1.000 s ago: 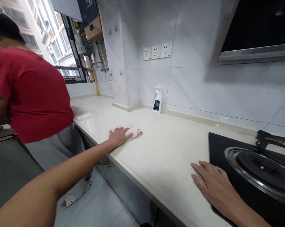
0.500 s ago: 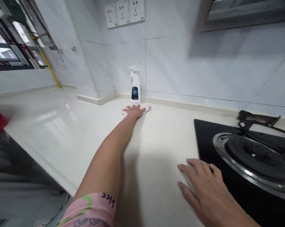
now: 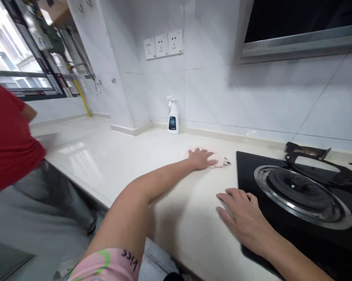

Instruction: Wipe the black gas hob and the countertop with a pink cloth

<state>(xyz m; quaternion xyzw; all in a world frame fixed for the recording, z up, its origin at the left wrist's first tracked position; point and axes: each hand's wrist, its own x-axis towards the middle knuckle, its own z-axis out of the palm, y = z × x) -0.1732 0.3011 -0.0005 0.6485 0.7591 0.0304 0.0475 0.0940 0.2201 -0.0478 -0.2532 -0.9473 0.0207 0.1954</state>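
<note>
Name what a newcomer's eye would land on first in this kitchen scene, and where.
The left hand presses a pink cloth on the pale countertop, just left of the black hob. The right hand lies flat by the hob's near corner. A person in red is far left.

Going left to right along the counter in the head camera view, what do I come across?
Person in red shirt → spray bottle → left hand → cloth → burner.
</note>
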